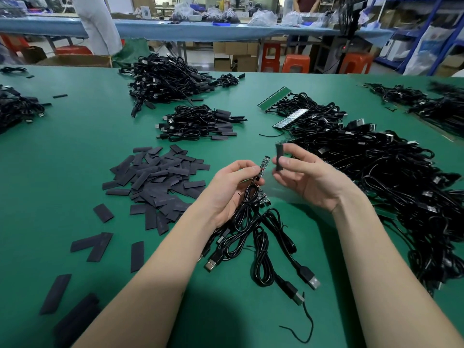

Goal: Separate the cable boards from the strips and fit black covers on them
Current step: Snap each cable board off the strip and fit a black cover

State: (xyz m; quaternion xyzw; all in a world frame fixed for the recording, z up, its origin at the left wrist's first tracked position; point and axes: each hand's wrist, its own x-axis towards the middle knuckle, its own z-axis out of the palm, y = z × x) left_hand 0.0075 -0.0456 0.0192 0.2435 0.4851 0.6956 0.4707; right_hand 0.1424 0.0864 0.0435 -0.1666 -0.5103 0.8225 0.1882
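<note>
Left hand (pixel 227 187) pinching small board (pixel 263 167) w/ thumb & forefinger, above green table (pixel 75 172); long axis near upright, free end pointing up & slightly right, cable (pixel 247 204) trailing down thru palm. Right hand (pixel 305 177) gripping black cover (pixel 279 156) btwn thumb & fingers, long axis upright, just right of board, not touching. More boards (pixel 262 198) bunched under left hand. Loose covers heaped (pixel 160 177) to left; strips (pixel 275 96) w/ cables far right

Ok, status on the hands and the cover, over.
Left hand pinching cable board. Right hand holding black cover, not yet on. Nothing between them.
</note>
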